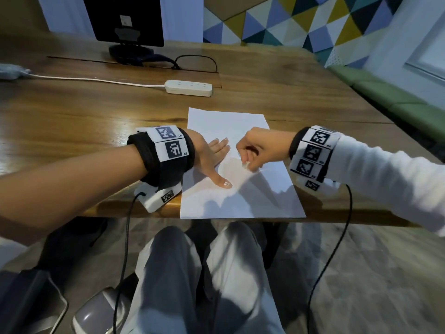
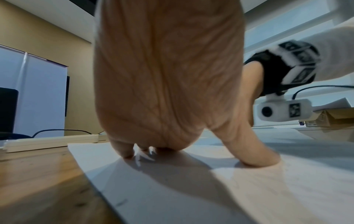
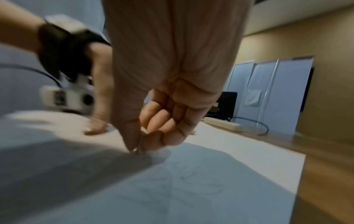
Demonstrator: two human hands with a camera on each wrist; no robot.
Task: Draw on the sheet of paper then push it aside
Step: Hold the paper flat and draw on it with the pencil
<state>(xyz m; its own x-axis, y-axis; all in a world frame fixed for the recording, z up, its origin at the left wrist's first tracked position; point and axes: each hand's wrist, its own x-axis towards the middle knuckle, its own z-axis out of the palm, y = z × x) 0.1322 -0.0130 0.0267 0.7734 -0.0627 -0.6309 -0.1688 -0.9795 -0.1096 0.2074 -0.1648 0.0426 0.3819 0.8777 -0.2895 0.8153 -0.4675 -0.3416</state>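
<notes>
A white sheet of paper lies on the wooden table, its near edge at the table's front edge. My left hand lies flat on the sheet's left part, fingers straight and thumb spread, pressing it down. My right hand hovers over the sheet's middle with its fingers curled. In the right wrist view its thumb and forefinger pinch a small thin drawing tool whose tip touches the paper. The tool is mostly hidden by the fingers. Faint pencil lines show on the sheet.
A white power strip with its cord lies behind the sheet. A dark monitor on a stand, with black cables, stands at the back left. A green bench runs along the table's right side. My knees are below the front edge.
</notes>
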